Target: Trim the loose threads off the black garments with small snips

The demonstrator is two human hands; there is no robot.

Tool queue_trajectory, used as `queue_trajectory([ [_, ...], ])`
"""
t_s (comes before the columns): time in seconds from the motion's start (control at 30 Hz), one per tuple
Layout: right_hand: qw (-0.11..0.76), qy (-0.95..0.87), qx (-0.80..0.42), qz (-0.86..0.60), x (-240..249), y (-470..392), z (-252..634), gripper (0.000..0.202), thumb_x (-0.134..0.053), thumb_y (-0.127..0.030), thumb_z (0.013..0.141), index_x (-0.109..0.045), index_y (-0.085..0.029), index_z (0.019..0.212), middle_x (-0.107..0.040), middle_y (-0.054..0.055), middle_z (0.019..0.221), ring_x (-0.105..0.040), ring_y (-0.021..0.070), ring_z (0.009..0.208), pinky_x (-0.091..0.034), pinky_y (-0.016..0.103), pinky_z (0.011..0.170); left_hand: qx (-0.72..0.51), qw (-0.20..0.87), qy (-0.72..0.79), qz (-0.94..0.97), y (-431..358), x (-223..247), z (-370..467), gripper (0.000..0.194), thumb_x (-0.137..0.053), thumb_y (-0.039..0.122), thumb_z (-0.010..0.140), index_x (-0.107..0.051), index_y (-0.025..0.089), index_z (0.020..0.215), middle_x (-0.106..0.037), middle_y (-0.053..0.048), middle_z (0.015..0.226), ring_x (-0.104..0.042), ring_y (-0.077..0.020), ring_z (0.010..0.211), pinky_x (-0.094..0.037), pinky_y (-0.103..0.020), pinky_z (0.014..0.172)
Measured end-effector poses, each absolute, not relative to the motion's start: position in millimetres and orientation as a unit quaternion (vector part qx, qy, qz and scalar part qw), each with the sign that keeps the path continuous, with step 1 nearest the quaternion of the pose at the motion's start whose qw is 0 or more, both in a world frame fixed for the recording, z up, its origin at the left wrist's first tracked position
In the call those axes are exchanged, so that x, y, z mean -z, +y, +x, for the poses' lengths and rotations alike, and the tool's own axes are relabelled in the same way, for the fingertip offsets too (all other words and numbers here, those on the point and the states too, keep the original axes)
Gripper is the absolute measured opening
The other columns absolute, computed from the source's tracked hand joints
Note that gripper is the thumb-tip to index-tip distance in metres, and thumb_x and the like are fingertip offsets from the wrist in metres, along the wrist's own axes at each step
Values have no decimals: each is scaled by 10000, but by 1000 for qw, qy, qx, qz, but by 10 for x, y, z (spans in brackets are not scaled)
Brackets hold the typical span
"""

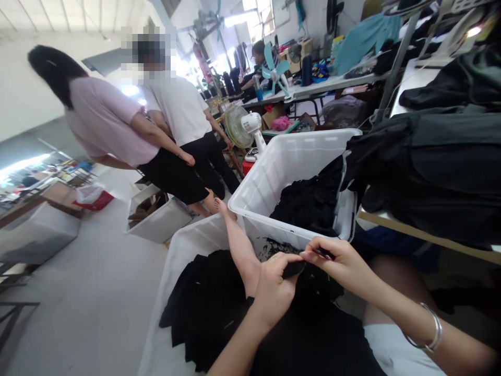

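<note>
My left hand [276, 287] is closed on a piece of black cloth [293, 269], its thumb and fingers pinching the edge. My right hand [338, 261] meets it at the fingertips, also closed. A small dark object [324, 254] shows within the right hand's fingers; its kind is too unclear to name. Black fabric spreads below both hands over the lap. To the left, a stack of black cloth pieces [207, 297] lies in a white plastic bin [156, 324]. A silver bangle [434, 329] circles my right wrist.
A second white bin [258, 180] holds crumpled black cloth [309, 201]. A bare leg [240, 245] stretches across the near bin's edge. Dark garments [430, 162] cover the table at right. Two people stand ahead on the left, near a floor fan [250, 122] and another bin [160, 224].
</note>
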State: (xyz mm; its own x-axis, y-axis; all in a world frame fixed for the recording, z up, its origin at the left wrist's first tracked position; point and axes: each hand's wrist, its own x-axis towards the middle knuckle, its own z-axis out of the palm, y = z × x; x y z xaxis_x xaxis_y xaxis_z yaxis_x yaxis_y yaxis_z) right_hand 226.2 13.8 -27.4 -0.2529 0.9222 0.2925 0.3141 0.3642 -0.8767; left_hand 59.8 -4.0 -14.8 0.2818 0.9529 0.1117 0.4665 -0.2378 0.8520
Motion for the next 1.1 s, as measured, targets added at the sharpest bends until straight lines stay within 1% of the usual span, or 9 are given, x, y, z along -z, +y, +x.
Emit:
queue_trajectory([
  [0.17,439,-703,-342,-443,328,136,2265,249,-536,-324,857,-576,-167,668,-559,-7,576,-491,107,525,-370,210,500,-311,357,520,711,6,195,587,123,-626,233,771,-688,177,861,-702,-27,849,-644,-151,803,-484,-242,753],
  [0.3,417,-702,-359,-452,357,163,2307,254,-523,-333,858,-542,-172,663,-537,-12,586,-477,110,537,-370,211,504,-304,358,506,723,10,189,584,137,-610,205,776,-692,169,879,-703,-37,860,-645,-156,811,-490,-246,758],
  [0.4,402,-702,-384,-445,371,158,2391,183,-450,-347,893,-524,-184,853,-558,-3,699,-518,128,615,-422,222,563,-326,396,503,696,4,159,586,136,-592,209,788,-689,164,873,-712,-35,874,-652,-150,808,-499,-241,776],
  [0.5,380,-718,-395,-430,404,112,2472,213,-360,-328,938,-511,-199,1017,-609,33,852,-584,160,767,-469,265,686,-345,441,518,647,8,129,579,142,-592,232,790,-687,160,867,-717,-32,885,-659,-153,818,-508,-237,787],
  [0.57,371,-735,-377,-424,433,72,2489,208,-385,-315,933,-541,-196,1002,-632,58,899,-601,181,816,-477,286,715,-357,467,516,623,10,113,575,147,-595,237,786,-687,156,868,-718,-32,891,-660,-157,836,-513,-229,785],
  [0.67,377,-752,-343,-418,457,22,2447,187,-435,-295,915,-563,-183,993,-647,75,884,-615,190,795,-488,290,687,-364,491,506,609,-2,96,585,151,-593,231,789,-690,158,879,-717,-30,909,-659,-151,846,-514,-218,789],
  [0.83,420,-759,-290,-404,448,-21,2338,163,-463,-250,899,-558,-161,998,-648,72,833,-620,169,732,-488,262,619,-361,504,500,604,-39,91,624,164,-599,229,790,-698,164,903,-715,-33,928,-657,-151,860,-509,-225,813],
  [0.97,457,-755,-254,-396,476,-34,2306,116,-493,-229,885,-567,-162,945,-657,64,786,-627,163,694,-494,266,621,-365,511,498,598,-44,87,634,171,-608,235,785,-701,154,903,-715,-40,923,-656,-155,863,-508,-235,821],
  [1.1,487,-729,-266,-402,511,-37,2262,95,-520,-238,871,-586,-173,892,-667,54,751,-641,171,683,-508,265,623,-370,524,494,587,-43,82,621,152,-624,225,767,-698,141,870,-717,-42,911,-656,-164,858,-513,-248,816],
])
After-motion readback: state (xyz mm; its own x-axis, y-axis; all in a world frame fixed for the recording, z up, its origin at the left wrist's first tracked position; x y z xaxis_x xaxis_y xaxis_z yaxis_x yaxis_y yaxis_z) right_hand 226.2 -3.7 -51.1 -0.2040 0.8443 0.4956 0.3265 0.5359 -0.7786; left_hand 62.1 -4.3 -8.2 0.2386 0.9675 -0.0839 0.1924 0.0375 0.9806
